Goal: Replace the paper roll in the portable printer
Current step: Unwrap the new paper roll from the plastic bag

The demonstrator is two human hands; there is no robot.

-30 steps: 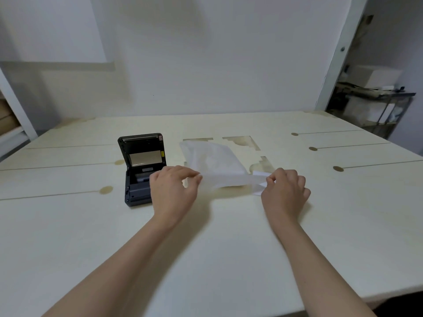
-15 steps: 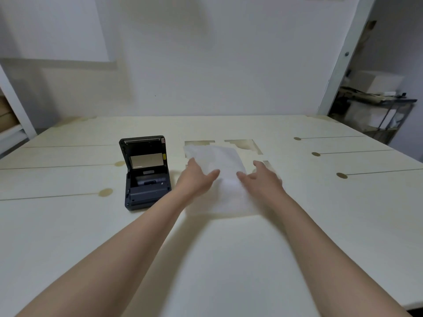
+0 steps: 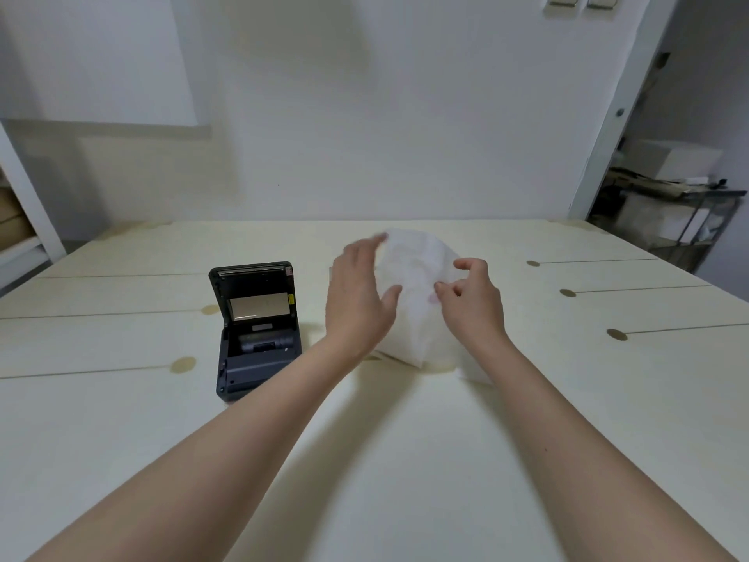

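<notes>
A dark portable printer [image 3: 257, 332] stands on the pale table [image 3: 121, 440], left of centre, with its lid tilted up and the paper bay open. To its right a thin white translucent sheet of paper [image 3: 417, 294] is raised off the table, its lower edge still touching the surface. My left hand [image 3: 360, 298] grips the sheet's left side, fingers curved behind it. My right hand [image 3: 472, 296] pinches the sheet's right edge between thumb and fingers. I see no paper roll.
The table has several round brown marks and thin grooves along its left and right sides. A white wall stands behind. A dark shelf with boxes [image 3: 673, 204] sits at the far right, and a white shelf post [image 3: 24, 196] at the far left.
The sheet lay flat under both open hands half a second ago; now both hands have closed on it and lifted it, and the view has tilted up a little.
</notes>
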